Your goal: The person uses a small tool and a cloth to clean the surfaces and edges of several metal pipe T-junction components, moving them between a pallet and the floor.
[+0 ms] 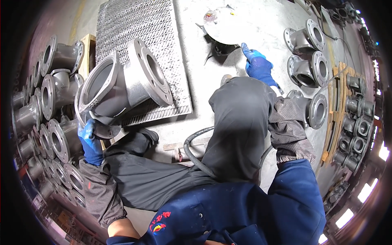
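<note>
A big grey flanged pipe fitting rests tilted on a metal grating, its round openings facing up and to the side. My left hand, in a blue glove, is closed on the fitting's lower left flange edge. My right hand, also gloved in blue, is out past my knee beside a pale round disc on dark legs. One finger stretches toward the disc's edge, but whether it touches cannot be told. Its other fingers look curled, and a small dark piece shows by the cuff; what they hold is hidden.
Stacked grey flanged fittings crowd the left side. The metal grating lies ahead. Several similar fittings stand on the floor at right, before a wooden pallet and more fittings. A dark ribbed hose curves between my legs.
</note>
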Demonstrator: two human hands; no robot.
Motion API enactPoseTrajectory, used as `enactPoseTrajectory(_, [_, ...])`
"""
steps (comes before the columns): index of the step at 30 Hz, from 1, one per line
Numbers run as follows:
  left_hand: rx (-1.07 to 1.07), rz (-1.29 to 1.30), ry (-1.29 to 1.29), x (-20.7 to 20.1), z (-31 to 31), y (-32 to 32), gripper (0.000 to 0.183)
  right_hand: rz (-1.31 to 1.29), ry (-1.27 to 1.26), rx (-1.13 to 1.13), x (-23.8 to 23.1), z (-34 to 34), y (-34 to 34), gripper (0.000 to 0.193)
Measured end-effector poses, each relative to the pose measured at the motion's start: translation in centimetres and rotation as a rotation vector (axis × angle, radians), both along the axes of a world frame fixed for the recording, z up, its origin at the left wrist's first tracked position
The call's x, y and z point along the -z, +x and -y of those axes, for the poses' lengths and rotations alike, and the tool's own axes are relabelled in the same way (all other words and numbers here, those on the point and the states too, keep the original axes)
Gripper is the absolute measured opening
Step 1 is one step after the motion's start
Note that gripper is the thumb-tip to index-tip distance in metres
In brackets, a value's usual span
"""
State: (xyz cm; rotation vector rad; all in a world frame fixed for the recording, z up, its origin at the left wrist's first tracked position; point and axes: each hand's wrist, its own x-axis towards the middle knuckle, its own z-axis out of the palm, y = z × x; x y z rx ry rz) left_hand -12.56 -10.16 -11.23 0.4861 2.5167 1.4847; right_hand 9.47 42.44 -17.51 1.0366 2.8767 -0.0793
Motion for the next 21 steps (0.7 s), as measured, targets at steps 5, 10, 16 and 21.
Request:
enactPoseTrajectory(5, [0.031, 0.040, 0.055, -1.4, -1.1, 0.5, 0.043, -0.300, -0.155, 0.033, -0.1, -2.1, 0.2, 0.044])
enactPoseTrajectory(10, [-0.024, 0.104, 0.078, -0.3, 0.6, -0.5, 0.033, -0.335, -0.104, 0.040, -2.5, -4.2, -3.1, 0.041])
enactPoseTrajectory(16, [-0.118, 0.168, 0.110, 0.4, 0.5, -0.7, 0.022, -0.231, 0.015, 0.014, -2.1, -6.5, -6.1, 0.037])
enactPoseTrajectory(21, [-0.153, 0.153, 0.159, -0.6, -1.2, 0.7, 0.028, -0.162, -0.024, 0.049, -1.9, -7.3, -7.1, 0.039])
